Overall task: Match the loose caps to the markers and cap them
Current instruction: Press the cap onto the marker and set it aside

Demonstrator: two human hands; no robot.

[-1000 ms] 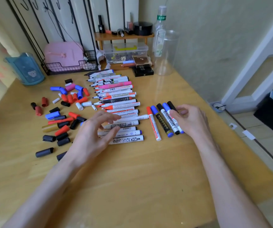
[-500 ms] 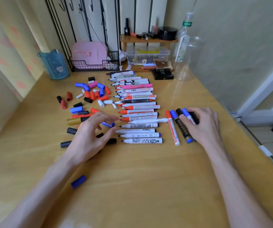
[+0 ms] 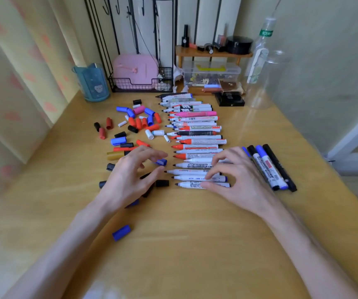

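Uncapped markers (image 3: 197, 145) lie in a row at the centre of the wooden table (image 3: 195, 244), tips pointing left; loose caps (image 3: 139, 124) are scattered to their left. The left hand (image 3: 128, 180) hovers over the nearest caps, fingers spread, grasping nothing. The right hand (image 3: 236, 180) rests its spread fingertips on the nearest markers, gripping none. Capped markers (image 3: 270, 167) lie just right of it. One blue cap (image 3: 121, 232) sits apart, near the left forearm

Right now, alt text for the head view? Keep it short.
Two bare hands hover over a wooden table: the left hand among scattered loose caps, the right hand touching the near end of a row of uncapped markers. Capped markers lie at right; one blue cap sits apart, nearer the camera.
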